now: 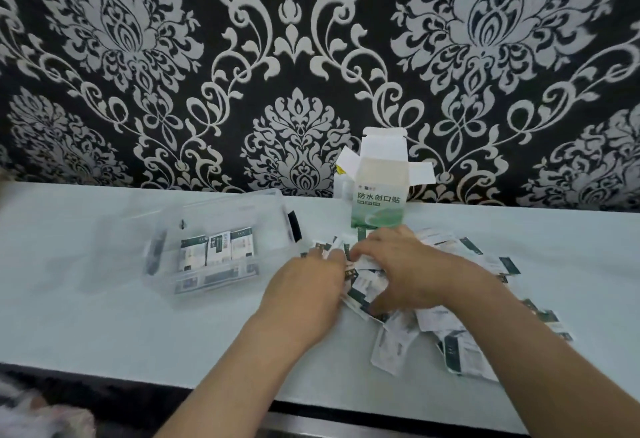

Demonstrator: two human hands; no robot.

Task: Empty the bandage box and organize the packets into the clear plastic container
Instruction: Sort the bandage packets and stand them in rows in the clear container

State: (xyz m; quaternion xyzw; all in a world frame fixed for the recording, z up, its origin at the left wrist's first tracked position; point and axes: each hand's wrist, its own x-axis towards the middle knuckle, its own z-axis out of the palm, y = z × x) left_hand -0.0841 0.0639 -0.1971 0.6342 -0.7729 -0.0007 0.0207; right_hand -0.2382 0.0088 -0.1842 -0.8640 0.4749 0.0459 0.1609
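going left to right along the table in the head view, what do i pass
clear plastic container → left hand → bandage box → loose packets fanned out rightward; the right hand overlaps box and packets, so it is left out

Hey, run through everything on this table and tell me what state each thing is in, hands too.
Bandage box: upright, top flaps open.
Clear container: open, no lid on.
Sorted packets: three side by side inside the container.
Loose packets: scattered on the table.
Left hand: touching the pile, grip unclear.
Right hand: gripping loose packets.
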